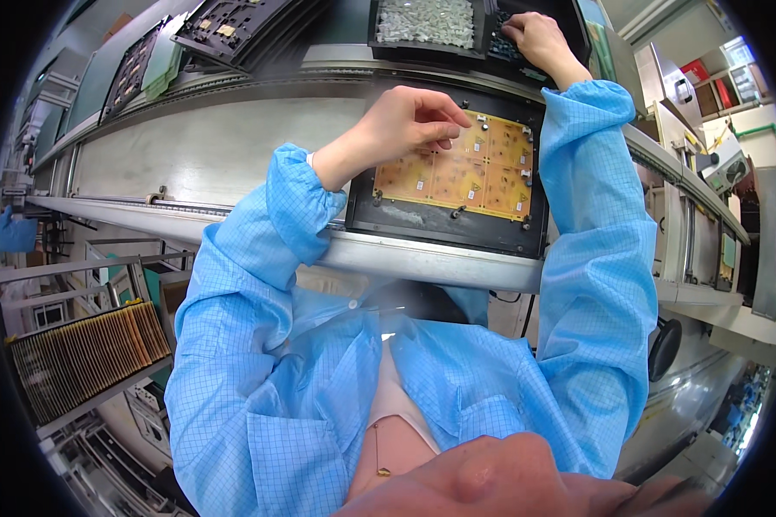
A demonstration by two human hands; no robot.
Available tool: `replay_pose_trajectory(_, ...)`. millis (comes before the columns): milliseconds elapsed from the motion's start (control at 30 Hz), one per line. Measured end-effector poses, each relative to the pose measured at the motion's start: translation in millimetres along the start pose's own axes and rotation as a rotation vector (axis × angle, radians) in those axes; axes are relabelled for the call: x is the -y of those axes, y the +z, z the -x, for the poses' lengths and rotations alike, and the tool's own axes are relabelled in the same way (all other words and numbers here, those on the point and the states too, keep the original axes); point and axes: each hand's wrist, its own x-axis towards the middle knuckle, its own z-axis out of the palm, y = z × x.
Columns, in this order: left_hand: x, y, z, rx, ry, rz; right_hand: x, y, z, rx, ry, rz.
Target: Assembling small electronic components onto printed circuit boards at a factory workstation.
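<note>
With our left hand [405, 121] half-curled over the yellow circuit-board panel [461, 185] right of centre and our right hand [539, 39] in the upper-right parts bin [575, 21], grips unclear, we do best keeping touches light.

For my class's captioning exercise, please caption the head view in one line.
Left hand over a yellow circuit board, right hand in a bin of dark parts.
</note>
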Motion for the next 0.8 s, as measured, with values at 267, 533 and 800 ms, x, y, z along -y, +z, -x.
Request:
replay_pose_trajectory(267, -12, 23, -6, 0.028, -0.061, -0.243, 9, -21, 34, -0.380, 0.052, -0.388)
replay_pose_trajectory(533, 2, 42, -17, -0.070, 0.148, -0.679, 46, -52, 111, -0.206, 0.079, -0.666)
replay_pose_trajectory(800, 10, 43, -24, 0.015, 0.123, -0.735, 73, -43, 185, -0.125, 0.259, -0.981)
